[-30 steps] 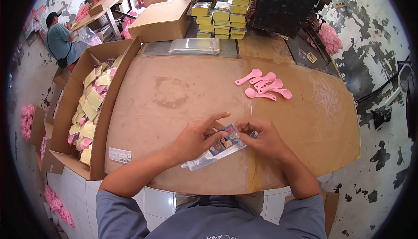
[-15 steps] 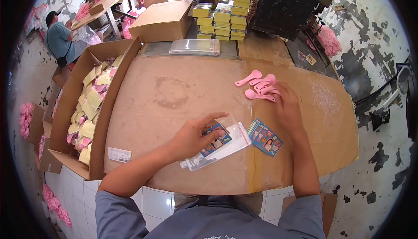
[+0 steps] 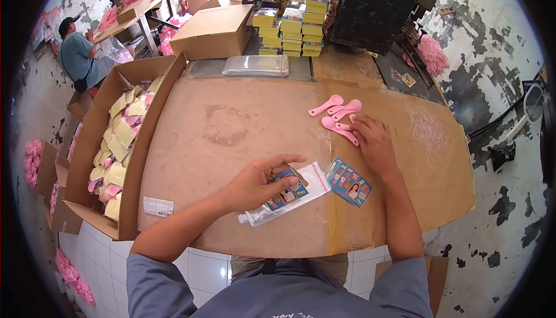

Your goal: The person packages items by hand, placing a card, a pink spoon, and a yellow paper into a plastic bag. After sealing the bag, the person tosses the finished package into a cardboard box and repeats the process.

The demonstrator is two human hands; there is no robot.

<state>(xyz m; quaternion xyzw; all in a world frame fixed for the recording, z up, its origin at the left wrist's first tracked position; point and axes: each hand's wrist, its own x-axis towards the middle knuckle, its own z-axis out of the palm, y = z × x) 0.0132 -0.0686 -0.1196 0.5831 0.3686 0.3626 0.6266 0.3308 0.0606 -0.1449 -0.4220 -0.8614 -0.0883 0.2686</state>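
My left hand (image 3: 263, 182) is closed on a blue printed card (image 3: 292, 193), thumb on top, over clear plastic bags (image 3: 313, 182) lying flat on the cardboard-covered table. Just right of the bags lies a small fanned stack of similar blue cards (image 3: 350, 184). Beyond it is a loose group of pink plastic spoons (image 3: 346, 108). My right hand (image 3: 375, 143) reaches into the near right side of this group, fingers bent and closed around a spoon that they partly cover.
On the left, a long open carton (image 3: 130, 199) holds many yellow-and-pink packets. At the back are a closed carton (image 3: 211, 28), a pile of clear bags (image 3: 256, 65) and stacked yellow-edged card bundles (image 3: 292, 27). A person (image 3: 81, 54) sits far left.
My right hand has moved slightly left and in over the spoons, and the near spoons have shifted under its fingers. The clear film raised by my left fingertips is now lower.
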